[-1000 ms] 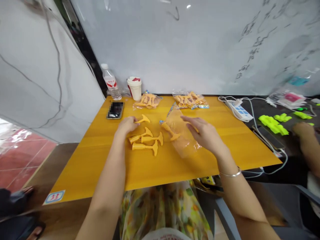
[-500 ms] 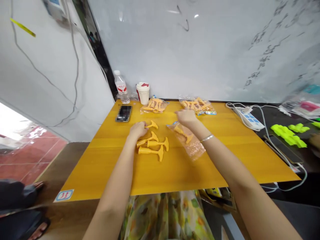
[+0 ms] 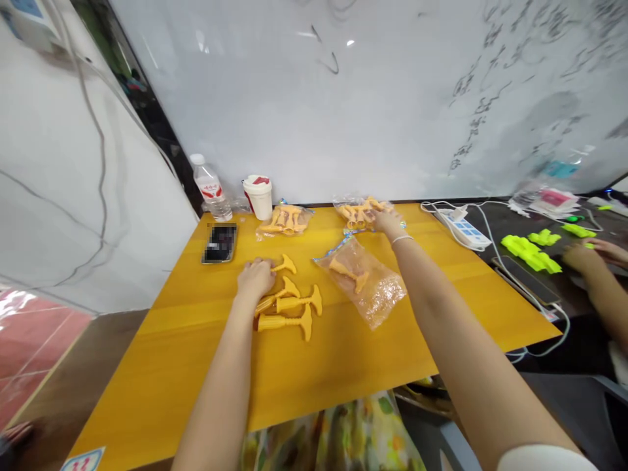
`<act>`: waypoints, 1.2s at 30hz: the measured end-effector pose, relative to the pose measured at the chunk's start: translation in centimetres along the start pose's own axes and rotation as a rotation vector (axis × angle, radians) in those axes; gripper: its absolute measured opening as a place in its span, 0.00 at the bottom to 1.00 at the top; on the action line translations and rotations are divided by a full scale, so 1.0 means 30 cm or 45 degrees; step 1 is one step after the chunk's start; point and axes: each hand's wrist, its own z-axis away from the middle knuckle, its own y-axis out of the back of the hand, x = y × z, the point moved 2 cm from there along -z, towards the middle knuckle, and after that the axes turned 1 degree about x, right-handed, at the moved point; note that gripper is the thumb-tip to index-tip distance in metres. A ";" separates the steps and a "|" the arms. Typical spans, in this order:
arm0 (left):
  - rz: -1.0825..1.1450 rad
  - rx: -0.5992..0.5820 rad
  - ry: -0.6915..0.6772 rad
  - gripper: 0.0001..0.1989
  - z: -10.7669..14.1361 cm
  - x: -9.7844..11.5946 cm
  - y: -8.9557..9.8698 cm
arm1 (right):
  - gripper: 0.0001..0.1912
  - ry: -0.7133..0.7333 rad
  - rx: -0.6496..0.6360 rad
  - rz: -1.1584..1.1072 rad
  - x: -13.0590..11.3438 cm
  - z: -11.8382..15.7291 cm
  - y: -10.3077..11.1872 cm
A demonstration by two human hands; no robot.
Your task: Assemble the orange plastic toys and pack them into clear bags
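My left hand rests over the stem of an orange plastic T-shaped piece, and its fingers hide the stem's end. Just below that hand lie several more loose orange pieces, side by side on the yellow table. My right hand is at the far edge of the table, its fingers on a filled plastic bag of orange pieces. Another such bag lies to its left. Nearer me, a clear bag holds one orange piece.
A water bottle, a paper cup and a blurred phone stand at the far left of the table. To the right, a co-worker's hand is beside neon-green pieces, near a power strip and cables.
My right hand has moved away from the clear bag, forward to the far bag. My left hand stays on the same orange piece. The view has shifted slightly.
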 end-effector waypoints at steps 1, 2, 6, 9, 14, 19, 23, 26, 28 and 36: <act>0.005 -0.001 -0.001 0.18 0.001 0.001 -0.001 | 0.28 -0.050 -0.018 -0.021 0.041 0.007 -0.019; 0.014 -0.002 -0.003 0.17 0.002 0.001 0.001 | 0.28 -0.077 -0.029 -0.048 0.064 0.016 -0.038; 0.143 0.119 -0.025 0.16 0.011 0.006 0.046 | 0.33 -0.031 0.064 -0.168 0.011 0.089 -0.114; 0.464 0.325 -0.126 0.13 0.037 0.058 0.100 | 0.30 0.287 0.312 -0.544 -0.115 0.231 -0.135; 1.561 0.159 -0.262 0.13 0.159 0.305 0.075 | 0.27 0.698 0.331 -1.427 -0.279 0.615 -0.129; 2.104 -0.125 -0.255 0.13 0.311 0.571 -0.054 | 0.24 0.383 0.277 -1.961 -0.264 0.857 -0.173; 2.027 -0.258 -0.318 0.12 0.366 0.687 -0.129 | 0.21 0.134 0.246 -2.115 -0.160 0.925 -0.222; 1.762 -0.217 -0.402 0.19 0.367 0.731 -0.159 | 0.20 -0.059 0.347 -2.190 -0.065 0.965 -0.244; 1.490 0.007 -0.512 0.21 0.358 0.749 -0.169 | 0.21 -0.183 0.439 -2.220 -0.005 0.995 -0.259; 0.460 0.255 -0.846 0.28 0.325 0.769 -0.259 | 0.31 -0.333 0.433 -2.271 0.098 1.062 -0.266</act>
